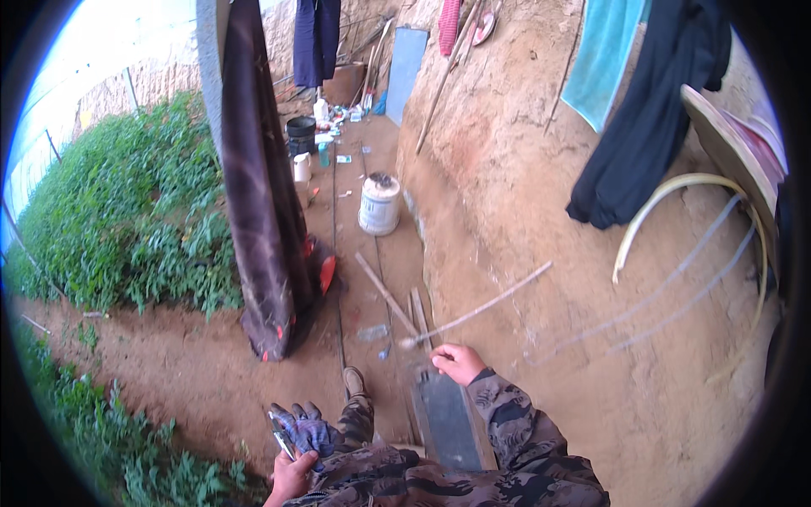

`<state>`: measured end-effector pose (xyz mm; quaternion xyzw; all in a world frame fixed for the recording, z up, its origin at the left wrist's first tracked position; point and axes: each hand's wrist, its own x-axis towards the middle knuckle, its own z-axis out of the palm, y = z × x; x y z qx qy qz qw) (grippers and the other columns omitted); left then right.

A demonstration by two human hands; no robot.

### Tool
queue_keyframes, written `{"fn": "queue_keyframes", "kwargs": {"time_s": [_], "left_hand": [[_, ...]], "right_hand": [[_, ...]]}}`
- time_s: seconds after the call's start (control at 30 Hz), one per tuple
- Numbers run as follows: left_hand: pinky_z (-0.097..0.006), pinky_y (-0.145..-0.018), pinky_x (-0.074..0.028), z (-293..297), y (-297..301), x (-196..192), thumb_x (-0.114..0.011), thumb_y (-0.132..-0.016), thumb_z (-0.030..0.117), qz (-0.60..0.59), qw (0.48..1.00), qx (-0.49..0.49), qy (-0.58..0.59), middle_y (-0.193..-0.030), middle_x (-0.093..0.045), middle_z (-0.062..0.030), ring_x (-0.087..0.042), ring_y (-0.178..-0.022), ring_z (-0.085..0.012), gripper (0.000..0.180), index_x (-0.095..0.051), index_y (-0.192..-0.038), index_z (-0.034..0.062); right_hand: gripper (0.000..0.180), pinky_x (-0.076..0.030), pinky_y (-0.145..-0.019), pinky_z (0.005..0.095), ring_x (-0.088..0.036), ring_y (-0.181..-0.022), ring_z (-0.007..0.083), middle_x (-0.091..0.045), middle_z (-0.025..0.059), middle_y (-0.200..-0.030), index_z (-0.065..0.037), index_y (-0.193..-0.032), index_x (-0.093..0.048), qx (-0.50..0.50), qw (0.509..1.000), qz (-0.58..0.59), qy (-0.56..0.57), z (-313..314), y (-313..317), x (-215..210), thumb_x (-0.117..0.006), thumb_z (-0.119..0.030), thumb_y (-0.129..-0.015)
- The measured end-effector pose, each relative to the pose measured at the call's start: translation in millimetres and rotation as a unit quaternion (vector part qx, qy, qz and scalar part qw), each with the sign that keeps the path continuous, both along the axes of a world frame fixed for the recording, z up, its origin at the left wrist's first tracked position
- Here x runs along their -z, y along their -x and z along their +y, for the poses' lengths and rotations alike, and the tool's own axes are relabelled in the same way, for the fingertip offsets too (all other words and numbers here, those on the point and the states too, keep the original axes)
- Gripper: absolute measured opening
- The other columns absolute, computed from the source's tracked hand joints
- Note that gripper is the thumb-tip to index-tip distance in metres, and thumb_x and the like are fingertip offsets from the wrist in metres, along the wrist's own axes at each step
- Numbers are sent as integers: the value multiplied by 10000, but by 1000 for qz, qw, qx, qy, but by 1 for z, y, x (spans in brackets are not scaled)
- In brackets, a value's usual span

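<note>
At the lower left my left hand [291,477] is closed around a slim silver metal tool [283,439], whose exact kind is too small to tell. A bunched grey-purple glove [311,429] is held in the same hand. My right hand [459,363] reaches forward near the middle with its fingers curled in. Whether anything small is between them cannot be seen. Just beyond it a thin stick [486,308] slants up to the right, and a shorter stick [386,293] lies on the dirt path. Below the right hand is a dark flat board [450,422].
A white bucket [379,204] stands on the path ahead, with a black bucket [301,135] farther on. Dark cloth [266,186] hangs at the left beside green plants [127,211]. Along the earthen wall [507,169] hang dark clothing [642,127], a turquoise towel [604,63] and a hose [659,198].
</note>
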<state>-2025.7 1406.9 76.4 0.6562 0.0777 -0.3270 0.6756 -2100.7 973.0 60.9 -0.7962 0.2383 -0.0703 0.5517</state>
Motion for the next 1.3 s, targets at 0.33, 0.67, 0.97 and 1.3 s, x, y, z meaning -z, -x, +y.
{"fn": "queue_keyframes", "kwargs": {"time_s": [0.33, 0.67, 0.97, 1.3], "left_hand": [[-297, -750, -468, -193, -285, -5, -715, -848, 177, 37, 995, 84, -27, -1008, -599, -10, -558, -872, -119, 330, -561, -1108, 47], [-268, -565, -369, -366, -501, -39, -719, -859, 68, -69, 986, 154, -7, -692, -474, 102, -420, -625, -53, 178, -575, -758, 92], [-220, -661, -402, -516, -648, -5, -729, -847, 37, 34, 993, 102, -57, -773, -508, 93, -452, -713, -30, 271, -492, -760, 137], [-289, -771, -494, -659, -794, -11, -746, -817, 159, 152, 973, 115, -130, -947, -636, 8, -594, -836, -101, 321, -640, -1088, 24]], "right_hand": [[206, -519, -637, 267, -634, -673, 96, -685, 25, -806, -8, -1032, -687, 57, 996, 15, -65, -201, -271, 30, -639, -175, -921], [154, -497, -596, 250, -605, -651, 99, -654, 33, -801, 3, -994, -663, 91, 978, 18, -185, -313, -385, 44, -615, -124, -921], [147, -495, -583, 261, -599, -635, 106, -653, 41, -792, 10, -968, -668, 155, 943, 177, -234, -493, -480, 103, -621, -116, -911], [111, -520, -597, 289, -595, -631, 100, -640, 11, -758, -43, -930, -658, 185, 939, 202, -206, -755, -660, 81, -647, -152, -912]]}}
